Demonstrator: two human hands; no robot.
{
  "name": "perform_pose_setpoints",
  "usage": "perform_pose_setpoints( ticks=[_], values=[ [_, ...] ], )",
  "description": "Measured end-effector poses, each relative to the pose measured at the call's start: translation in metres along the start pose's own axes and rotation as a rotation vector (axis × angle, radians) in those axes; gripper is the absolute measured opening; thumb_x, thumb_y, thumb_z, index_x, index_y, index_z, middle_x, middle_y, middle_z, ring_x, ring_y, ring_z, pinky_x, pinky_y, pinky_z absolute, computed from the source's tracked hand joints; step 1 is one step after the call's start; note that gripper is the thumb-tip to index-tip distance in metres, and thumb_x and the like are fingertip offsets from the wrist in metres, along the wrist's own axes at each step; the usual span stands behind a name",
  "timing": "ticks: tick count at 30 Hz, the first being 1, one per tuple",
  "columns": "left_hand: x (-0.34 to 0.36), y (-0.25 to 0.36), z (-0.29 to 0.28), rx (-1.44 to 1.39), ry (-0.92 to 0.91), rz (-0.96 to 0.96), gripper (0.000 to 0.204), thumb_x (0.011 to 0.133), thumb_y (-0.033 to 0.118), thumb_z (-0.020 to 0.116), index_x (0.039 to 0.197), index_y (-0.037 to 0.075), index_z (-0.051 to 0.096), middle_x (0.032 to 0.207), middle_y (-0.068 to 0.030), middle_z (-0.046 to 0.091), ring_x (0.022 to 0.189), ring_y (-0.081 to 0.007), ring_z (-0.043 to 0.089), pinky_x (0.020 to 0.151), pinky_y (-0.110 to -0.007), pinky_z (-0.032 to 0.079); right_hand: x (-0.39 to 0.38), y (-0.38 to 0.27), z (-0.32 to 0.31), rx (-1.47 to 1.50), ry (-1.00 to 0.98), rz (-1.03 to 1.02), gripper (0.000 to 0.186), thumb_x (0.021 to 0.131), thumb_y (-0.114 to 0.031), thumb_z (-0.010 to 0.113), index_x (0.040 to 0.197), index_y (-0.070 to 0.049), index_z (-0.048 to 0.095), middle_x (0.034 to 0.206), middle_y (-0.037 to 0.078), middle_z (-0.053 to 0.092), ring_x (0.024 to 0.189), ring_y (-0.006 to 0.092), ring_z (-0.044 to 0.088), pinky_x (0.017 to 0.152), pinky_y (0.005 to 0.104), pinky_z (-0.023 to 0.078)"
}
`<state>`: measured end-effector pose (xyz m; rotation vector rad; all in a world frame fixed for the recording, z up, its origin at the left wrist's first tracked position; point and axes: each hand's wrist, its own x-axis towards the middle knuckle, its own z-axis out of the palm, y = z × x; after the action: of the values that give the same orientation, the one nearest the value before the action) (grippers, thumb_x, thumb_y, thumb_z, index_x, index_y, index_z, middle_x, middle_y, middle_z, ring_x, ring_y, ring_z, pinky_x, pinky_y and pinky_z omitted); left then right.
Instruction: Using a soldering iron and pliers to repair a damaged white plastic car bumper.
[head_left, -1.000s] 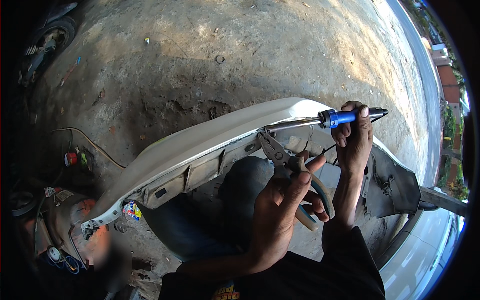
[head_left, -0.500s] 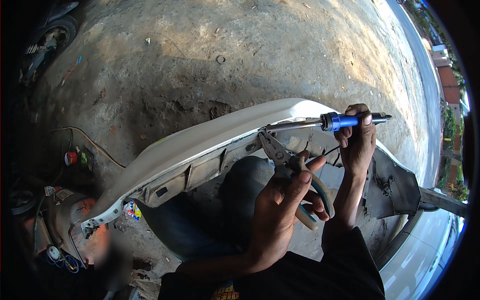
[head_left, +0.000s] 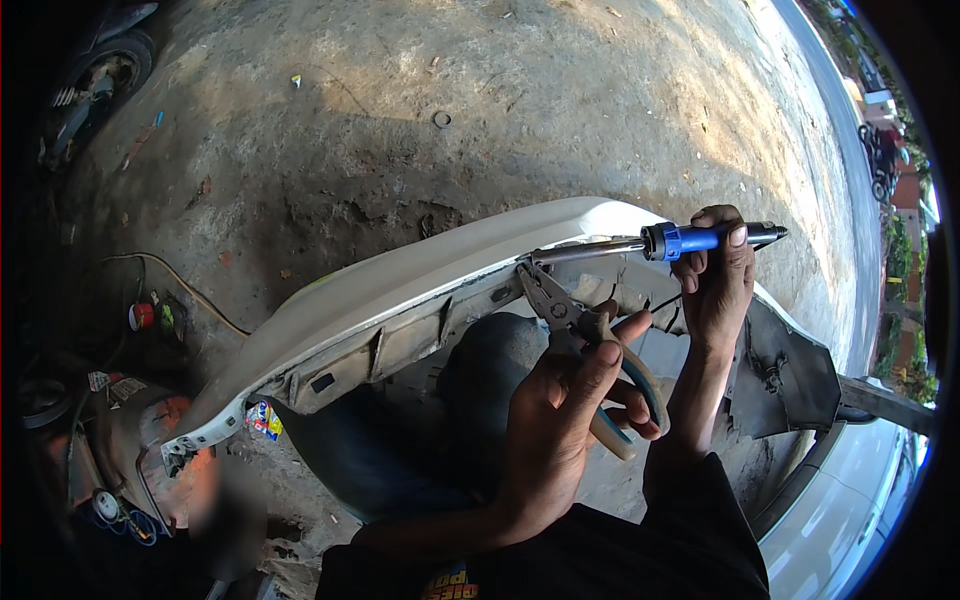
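A white car bumper (head_left: pixel 420 260) lies across my lap with its grey inner side toward me. My right hand (head_left: pixel 722 265) is closed round the blue handle of a soldering iron (head_left: pixel 690 240). The iron's metal barrel points left, its tip at the bumper's inner edge. My left hand (head_left: pixel 575 405) grips pliers (head_left: pixel 556 312) by their handles, which are partly spread. The jaws of the pliers reach the same edge, just beneath the iron's tip. Whether they pinch anything there is too small to tell.
At lower left stand a rusty orange tank (head_left: pixel 170 450) and a pressure gauge (head_left: pixel 107 508). A cable (head_left: pixel 190 290) runs over the dirt ground to the bumper. A motorcycle wheel (head_left: pixel 110 70) is at upper left, a pale car (head_left: pixel 850 500) at lower right.
The soldering iron's handle has shifted very slightly to the right in my right hand. A motorcycle has come into view on the road at far right. My left hand and the pliers look unmoved.
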<state>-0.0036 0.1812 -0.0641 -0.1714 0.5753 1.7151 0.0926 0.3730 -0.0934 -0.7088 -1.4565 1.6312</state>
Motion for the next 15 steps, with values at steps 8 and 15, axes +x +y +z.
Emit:
perform_pose_setpoints(
  ticks=[8, 15],
  values=[
    [-0.0004, 0.0008, 0.0021, 0.014, -0.003, -0.004, 0.046, 0.102, 0.027, 0.056, 0.134, -0.004, 0.045, 0.139, -0.0190, 0.055, 0.078, -0.0120, 0.065, 0.069, -0.035, 0.062, 0.0025, -0.0031, 0.0012, -0.027, 0.010, -0.005, 0.043, 0.105, -0.036, 0.050, 0.104, 0.005, 0.060, 0.064, -0.001, 0.045, 0.052, 0.0056, 0.038, 0.046, 0.0203, 0.030],
    [0.0007, -0.0013, 0.0011, -0.031, -0.005, -0.013, 0.043, 0.101, 0.029, 0.058, 0.128, -0.004, 0.048, 0.137, -0.0178, 0.057, 0.080, -0.0124, 0.065, 0.073, -0.037, 0.062, 0.0013, -0.0044, 0.0016, -0.027, 0.014, -0.033, 0.041, 0.104, -0.034, 0.051, 0.104, 0.005, 0.060, 0.066, 0.000, 0.047, 0.054, 0.0053, 0.039, 0.047, 0.0202, 0.031]
  ],
)
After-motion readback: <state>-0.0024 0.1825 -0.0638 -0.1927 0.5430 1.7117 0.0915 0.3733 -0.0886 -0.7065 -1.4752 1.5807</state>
